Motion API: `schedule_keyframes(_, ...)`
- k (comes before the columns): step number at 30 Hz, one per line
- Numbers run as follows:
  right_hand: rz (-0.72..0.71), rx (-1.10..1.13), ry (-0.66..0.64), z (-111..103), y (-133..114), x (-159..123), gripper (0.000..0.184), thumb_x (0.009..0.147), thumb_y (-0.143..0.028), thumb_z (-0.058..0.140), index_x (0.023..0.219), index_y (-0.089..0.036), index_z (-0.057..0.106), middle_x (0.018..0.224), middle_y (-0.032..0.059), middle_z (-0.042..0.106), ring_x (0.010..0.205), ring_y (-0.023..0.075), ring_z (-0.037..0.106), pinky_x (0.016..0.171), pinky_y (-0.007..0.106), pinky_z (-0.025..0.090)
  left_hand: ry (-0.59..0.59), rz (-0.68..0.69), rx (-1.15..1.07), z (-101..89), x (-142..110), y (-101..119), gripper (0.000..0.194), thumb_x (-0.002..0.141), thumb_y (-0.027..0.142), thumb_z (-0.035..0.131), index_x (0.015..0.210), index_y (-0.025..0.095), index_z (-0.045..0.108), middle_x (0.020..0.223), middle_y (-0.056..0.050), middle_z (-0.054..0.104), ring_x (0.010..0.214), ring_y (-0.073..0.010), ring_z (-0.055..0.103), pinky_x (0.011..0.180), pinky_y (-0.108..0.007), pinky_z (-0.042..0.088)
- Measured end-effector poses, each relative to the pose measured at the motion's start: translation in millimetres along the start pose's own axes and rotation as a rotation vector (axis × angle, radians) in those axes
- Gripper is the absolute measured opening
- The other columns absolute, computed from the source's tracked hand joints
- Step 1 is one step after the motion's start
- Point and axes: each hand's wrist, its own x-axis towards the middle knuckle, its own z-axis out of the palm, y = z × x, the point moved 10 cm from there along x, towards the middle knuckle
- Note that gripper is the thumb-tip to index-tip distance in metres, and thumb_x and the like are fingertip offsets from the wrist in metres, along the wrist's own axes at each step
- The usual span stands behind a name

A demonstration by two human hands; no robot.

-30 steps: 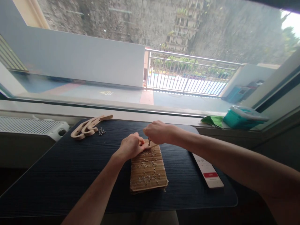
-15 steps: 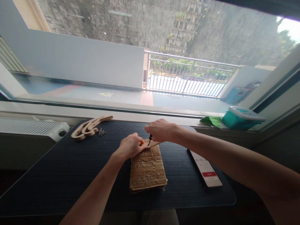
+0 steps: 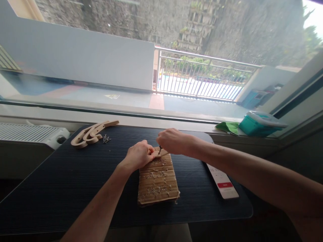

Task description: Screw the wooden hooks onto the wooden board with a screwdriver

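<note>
My right hand (image 3: pixel 171 139) is closed around a screwdriver (image 3: pixel 160 148), its dark shaft pointing down at a light wooden piece (image 3: pixel 158 154). The handle is hidden inside my fist. My left hand (image 3: pixel 140 154) grips the left end of that wooden piece, fingers bent against it. Beneath lies a thick block of corrugated cardboard (image 3: pixel 158 183), its top pitted with many small holes. Part of the wooden piece is covered by my right hand. Whether a screw sits under the driver's tip is too small to tell.
Curved wooden pieces (image 3: pixel 87 134) lie at the table's back left, with several loose screws (image 3: pixel 106 138) beside them. A phone (image 3: pixel 223 183) rests on the dark table (image 3: pixel 101 188) under my right forearm. On the sill are a green cloth (image 3: pixel 227 127) and a teal box (image 3: pixel 261 124). A radiator (image 3: pixel 32 136) stands left.
The view has shifted slightly. Both hands stay at the wooden piece, and my right fist with the screwdriver has turned a little.
</note>
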Motion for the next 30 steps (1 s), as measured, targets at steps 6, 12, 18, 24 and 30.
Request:
schedule_keyframes(6,0.125,0.068,-0.018,7.1,11.9,1.8,0.02,0.085,-0.021,0.051,0.089,-0.013,0.069,0.086,0.0137,0.071,0.086,0.0226,0.066,0.062,0.027,0.044,-0.023,0.004,0.027,0.4,0.3,2.5,0.026,0.078,0.047,0.053,0.082,0.03,0.073,0.087,-0.002,0.057,0.079,-0.0169,0.059,0.066,-0.027,0.042)
schedule_keyframes(12,0.159,0.084,-0.042,-2.0,10.1,4.4,0.023,0.081,-0.018,0.055,0.099,-0.013,0.067,0.095,0.0138,0.071,0.088,0.0222,0.065,0.063,0.027,0.044,0.015,-0.014,-0.018,0.3,-0.7,-2.5,0.028,0.077,0.051,0.055,0.079,0.03,0.073,0.087,-0.001,0.06,0.076,-0.0152,0.06,0.063,-0.024,0.041)
schedule_keyframes(18,0.035,0.051,-0.033,-10.9,5.7,0.0,0.024,0.076,-0.006,0.052,0.093,-0.012,0.068,0.095,0.0099,0.07,0.082,0.019,0.064,0.057,0.025,0.037,0.0,0.001,-0.013,1.0,-0.4,-2.5,0.022,0.076,0.045,0.057,0.082,0.031,0.073,0.089,-0.002,0.061,0.076,-0.0167,0.061,0.062,-0.026,0.041)
schedule_keyframes(24,-0.033,0.008,0.02,-5.1,5.8,-0.7,0.02,0.078,-0.005,0.049,0.086,-0.012,0.067,0.086,0.0092,0.07,0.075,0.0176,0.063,0.055,0.026,0.033,-0.019,-0.007,-0.008,1.2,0.0,-1.4,0.024,0.077,0.046,0.056,0.083,0.03,0.073,0.088,-0.002,0.059,0.077,-0.0163,0.06,0.063,-0.025,0.041)
schedule_keyframes(30,-0.014,0.043,-0.011,3.6,6.1,2.4,0.021,0.08,-0.008,0.049,0.087,-0.012,0.069,0.083,0.0112,0.07,0.077,0.0189,0.064,0.057,0.025,0.036,-0.012,-0.01,0.003,0.4,-0.8,-0.6,0.023,0.077,0.046,0.055,0.081,0.032,0.073,0.088,-0.002,0.058,0.077,-0.0166,0.059,0.063,-0.027,0.041)
